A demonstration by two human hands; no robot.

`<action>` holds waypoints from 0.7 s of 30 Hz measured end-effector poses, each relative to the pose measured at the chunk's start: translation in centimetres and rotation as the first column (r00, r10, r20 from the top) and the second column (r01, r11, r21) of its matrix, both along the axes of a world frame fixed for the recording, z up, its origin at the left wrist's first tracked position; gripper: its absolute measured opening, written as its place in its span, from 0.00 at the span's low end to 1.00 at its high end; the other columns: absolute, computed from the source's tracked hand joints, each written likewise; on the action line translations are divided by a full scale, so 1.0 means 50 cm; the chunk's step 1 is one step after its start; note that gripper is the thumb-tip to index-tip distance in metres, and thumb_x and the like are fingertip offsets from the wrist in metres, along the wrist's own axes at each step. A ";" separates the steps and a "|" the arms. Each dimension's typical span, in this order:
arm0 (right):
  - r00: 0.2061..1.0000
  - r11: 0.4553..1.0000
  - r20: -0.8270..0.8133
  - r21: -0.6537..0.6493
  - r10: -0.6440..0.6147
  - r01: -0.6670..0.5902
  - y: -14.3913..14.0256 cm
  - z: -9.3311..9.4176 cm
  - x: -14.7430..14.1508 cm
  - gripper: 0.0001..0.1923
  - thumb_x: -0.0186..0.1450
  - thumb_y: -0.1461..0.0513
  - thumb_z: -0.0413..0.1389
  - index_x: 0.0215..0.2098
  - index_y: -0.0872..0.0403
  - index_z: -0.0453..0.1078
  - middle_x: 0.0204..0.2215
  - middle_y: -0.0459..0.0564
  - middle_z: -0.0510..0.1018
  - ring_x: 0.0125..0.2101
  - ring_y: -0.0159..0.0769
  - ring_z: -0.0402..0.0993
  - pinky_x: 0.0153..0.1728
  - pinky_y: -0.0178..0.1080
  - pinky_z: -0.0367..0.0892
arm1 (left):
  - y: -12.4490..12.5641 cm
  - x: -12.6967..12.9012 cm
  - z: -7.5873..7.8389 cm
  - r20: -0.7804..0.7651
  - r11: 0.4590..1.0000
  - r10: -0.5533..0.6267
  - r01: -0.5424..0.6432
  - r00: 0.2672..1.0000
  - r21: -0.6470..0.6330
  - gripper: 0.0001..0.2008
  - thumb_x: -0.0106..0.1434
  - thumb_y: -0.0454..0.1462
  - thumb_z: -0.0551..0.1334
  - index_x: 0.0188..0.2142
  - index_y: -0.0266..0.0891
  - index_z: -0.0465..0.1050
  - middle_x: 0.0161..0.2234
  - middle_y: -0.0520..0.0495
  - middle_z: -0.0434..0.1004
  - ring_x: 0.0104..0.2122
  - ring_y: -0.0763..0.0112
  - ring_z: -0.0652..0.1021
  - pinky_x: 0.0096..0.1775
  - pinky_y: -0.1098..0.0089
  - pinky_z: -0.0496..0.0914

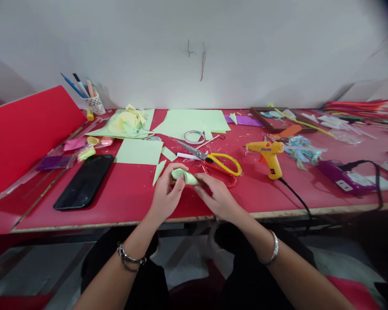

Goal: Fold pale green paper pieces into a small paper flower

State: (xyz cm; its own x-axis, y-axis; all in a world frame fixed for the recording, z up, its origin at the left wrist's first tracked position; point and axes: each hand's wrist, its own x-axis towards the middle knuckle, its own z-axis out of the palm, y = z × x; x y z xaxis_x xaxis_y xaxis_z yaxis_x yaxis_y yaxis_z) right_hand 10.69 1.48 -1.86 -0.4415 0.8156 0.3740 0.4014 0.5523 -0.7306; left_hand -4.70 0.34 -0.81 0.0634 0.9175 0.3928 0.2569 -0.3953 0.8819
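While we pinch one rolled green paper piece (185, 176) between our left hand (166, 193) and right hand (216, 196), fingers curled shut above the table's (123, 193) near edge, one scissors (213, 161) and one glue gun (267, 154) lie beyond; its inner end stays hidden.

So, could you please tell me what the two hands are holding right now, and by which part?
Both hands hold a small rolled piece of light green paper: the left hand pinches its left end, and the right hand grips its right end with the fingers.

A craft workspace: a red table (278, 193) strewn with cut paper (139, 151), scissors (213, 161), glue gun (269, 154) and tape (194, 137).
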 end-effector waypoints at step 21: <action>0.994 1.000 -0.105 -0.010 0.022 -0.023 0.004 -0.001 0.004 0.08 0.61 0.64 0.49 0.39 0.54 0.63 0.34 0.51 0.73 0.35 0.34 0.69 0.38 0.38 0.66 | 0.000 -0.012 0.012 -0.242 0.999 -0.027 0.019 0.970 -0.036 0.11 0.56 0.30 0.51 0.39 0.40 0.62 0.22 0.55 0.62 0.16 0.80 0.59 0.18 0.78 0.55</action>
State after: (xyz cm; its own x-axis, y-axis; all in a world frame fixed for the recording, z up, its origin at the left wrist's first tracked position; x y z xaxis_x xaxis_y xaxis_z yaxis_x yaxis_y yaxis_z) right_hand 10.89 1.66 -1.91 -0.4190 0.8103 0.4097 0.3100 0.5518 -0.7742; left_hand -5.30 0.34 -0.19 0.1745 0.9270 0.3321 0.4557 -0.3750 0.8073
